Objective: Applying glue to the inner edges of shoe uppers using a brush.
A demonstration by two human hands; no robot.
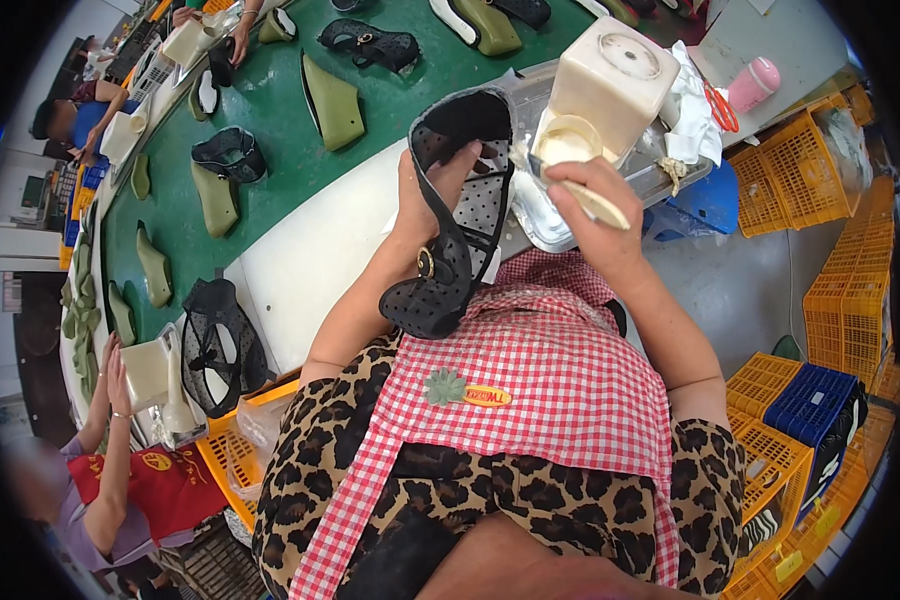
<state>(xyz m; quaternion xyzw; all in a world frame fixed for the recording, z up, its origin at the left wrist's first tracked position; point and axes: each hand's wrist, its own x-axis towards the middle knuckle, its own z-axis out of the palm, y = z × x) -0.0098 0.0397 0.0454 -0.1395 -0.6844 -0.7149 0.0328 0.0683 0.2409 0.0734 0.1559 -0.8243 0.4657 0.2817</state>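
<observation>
My left hand [422,205] is closed round a black polka-dot mesh shoe upper [432,300], with its fingers inside the opening. The upper hangs tilted before my apron, a round gold-rimmed ornament on its side. In my right hand [602,215] is a brush [592,203] with a pale handle, gripped between thumb and fingers. Its bristle end is close to the upper's edge and the round mouth [573,140] of a whitish container [610,85] with cream-coloured stuff in it; whether it touches either I cannot tell. The container stands in a clear plastic tray [545,235].
On the green table [280,90] lie several green shoe lasts [332,105] and black uppers [370,45]. White cloth [692,115], red-handled scissors [720,108] and a pink bottle [753,84] are right of the tray. Orange crates [780,190] stand at right. Co-workers sit along the left, one [140,490] in a red apron.
</observation>
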